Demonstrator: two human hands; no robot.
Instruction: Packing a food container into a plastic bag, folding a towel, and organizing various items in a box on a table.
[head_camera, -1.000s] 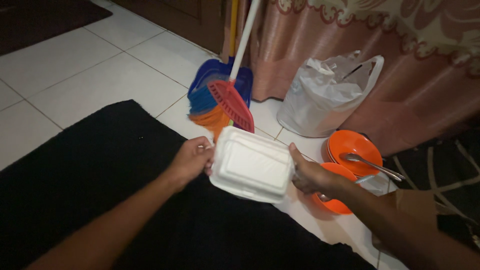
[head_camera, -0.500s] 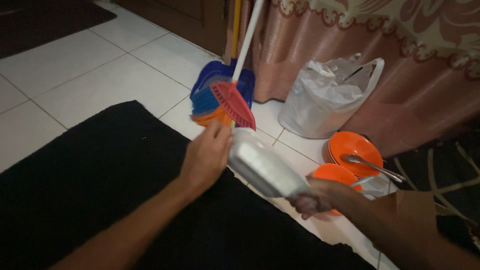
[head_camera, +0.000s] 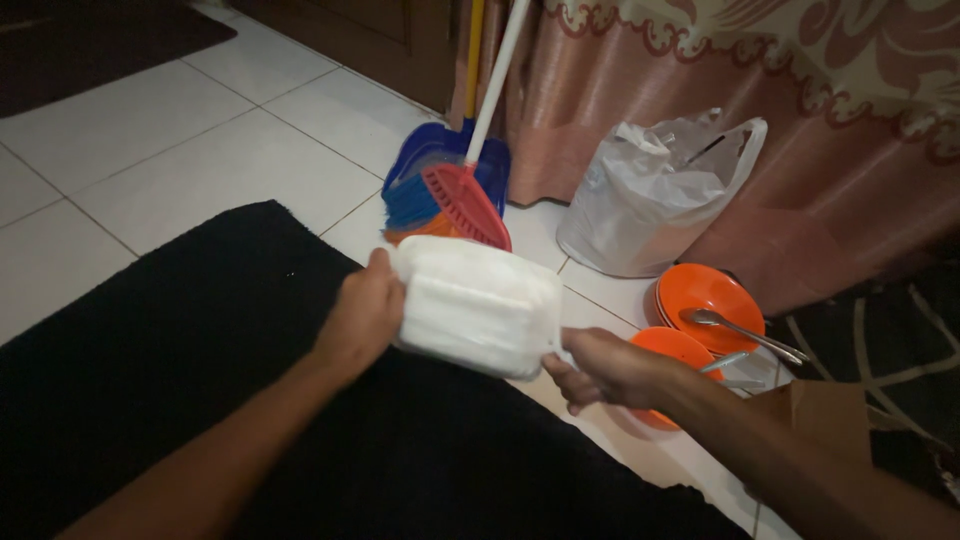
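A white foam container, a closed hinged box with rounded corners, hangs in the air at the middle of the view, held between both hands above the edge of a black mat. The left hand sits at the box's 9 o'clock side, fingers wrapped around that end and thumb on top. The right hand is at the box's 4 o'clock corner, fingers curled shut on the rim there. The box tilts slightly, its long side running from 10 o'clock down to 4 o'clock.

At 12 o'clock from the box leans a red broom head on a white handle, with blue and orange bristles against a blue dustpan. At 2 o'clock a white plastic bag, crumpled and open at the top with loop handles, stands on the white tiled floor against a pink curtain. At 3 o'clock lie orange bowls with a metal spoon resting across one of them; a second orange bowl is partly hidden behind the right hand. No labels show on the box or the bag.
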